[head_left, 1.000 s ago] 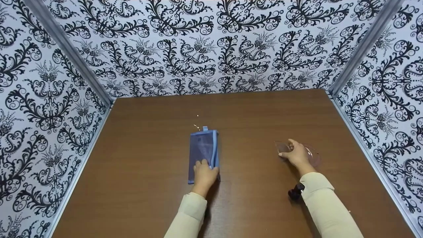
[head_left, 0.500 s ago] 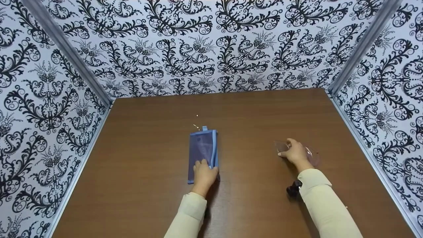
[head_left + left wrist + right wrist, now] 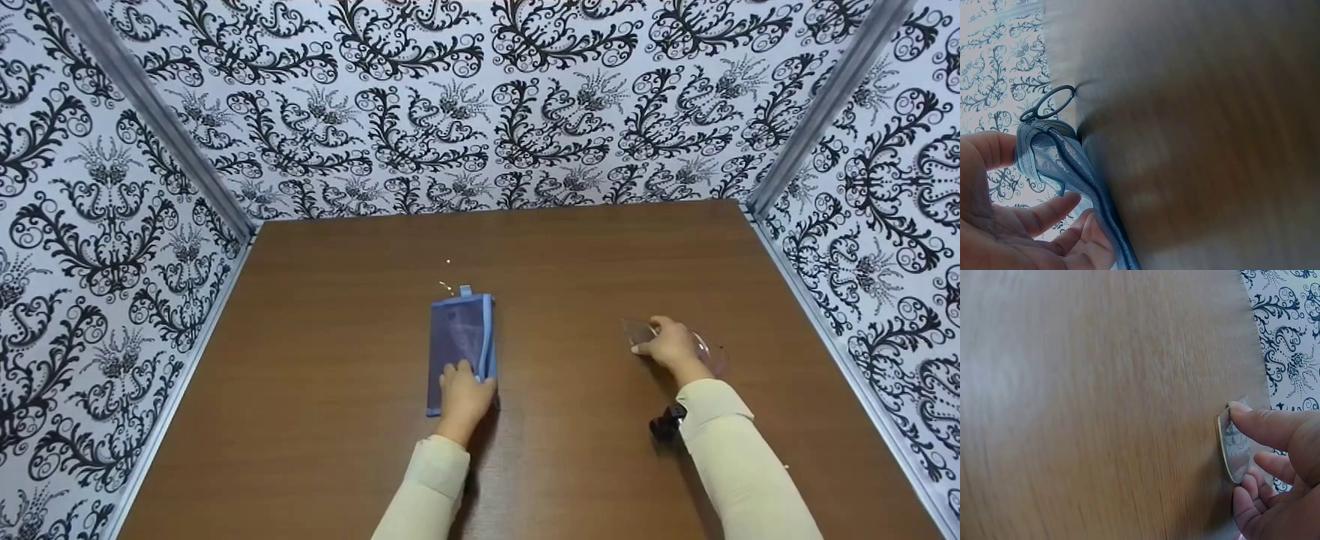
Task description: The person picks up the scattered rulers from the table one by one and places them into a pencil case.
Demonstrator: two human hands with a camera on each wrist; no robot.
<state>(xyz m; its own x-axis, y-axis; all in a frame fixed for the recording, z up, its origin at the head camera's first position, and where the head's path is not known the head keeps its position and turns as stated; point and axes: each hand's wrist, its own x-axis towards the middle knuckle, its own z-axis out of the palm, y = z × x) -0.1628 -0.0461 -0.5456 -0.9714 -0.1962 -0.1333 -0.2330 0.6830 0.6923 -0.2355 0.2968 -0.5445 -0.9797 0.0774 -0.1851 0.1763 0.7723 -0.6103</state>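
A blue zip pouch (image 3: 454, 330) with a mesh-like face and a small loop at its far end lies lengthwise on the table. My left hand (image 3: 465, 394) grips its near right part, fingers over the face and thumb at the zip edge. A dark ring (image 3: 1054, 102) stands out from the bunched pouch end in the left wrist view. To the right, my right hand (image 3: 671, 346) pinches a thin, clear plastic piece (image 3: 1235, 447) with a rounded edge. Clear pinkish plastic (image 3: 718, 361) shows past the hand's right side; the palm hides the middle.
The brown wooden table (image 3: 555, 255) is bounded by patterned walls (image 3: 480, 112) at the back and both sides. Small pale specks (image 3: 448, 286) lie beyond the pouch. A black device (image 3: 666, 424) sits at the right sleeve's cuff.
My right hand and forearm have shifted very slightly to the left, the clear plastic piece with them. The left hand and pouch stay where they were.
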